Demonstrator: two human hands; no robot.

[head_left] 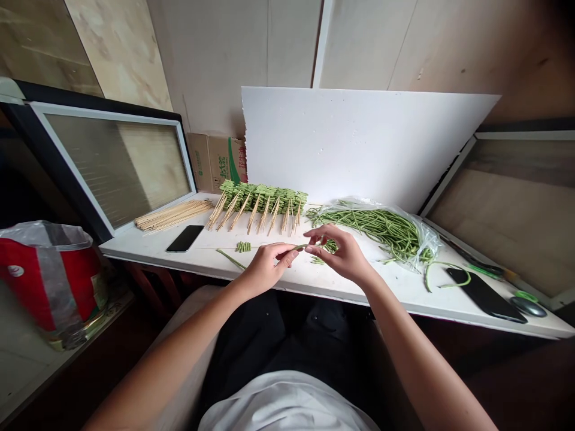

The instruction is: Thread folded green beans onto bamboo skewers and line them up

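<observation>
My left hand [271, 263] pinches a long green bean [300, 246] between thumb and fingers, above the front part of the white table. At the bean's other end is my right hand [339, 251], its thumb against the tip and its index finger curled just above. Left of my hands, a short skewered row of bean pieces [243, 246] lies on the table on a thin stick. A loose length of bean [230, 258] rests near the table's front edge. Short cut bean pieces [331, 245] lie behind my right hand, partly hidden by it.
Finished bean skewers [265, 200] are stacked at the back. Bare bamboo sticks [173, 214] and a phone [185, 238] lie left. Right are a plastic bag of long beans [381, 227], another dark phone [485, 293] and scissors [471, 258]. A white board [359, 143] stands behind.
</observation>
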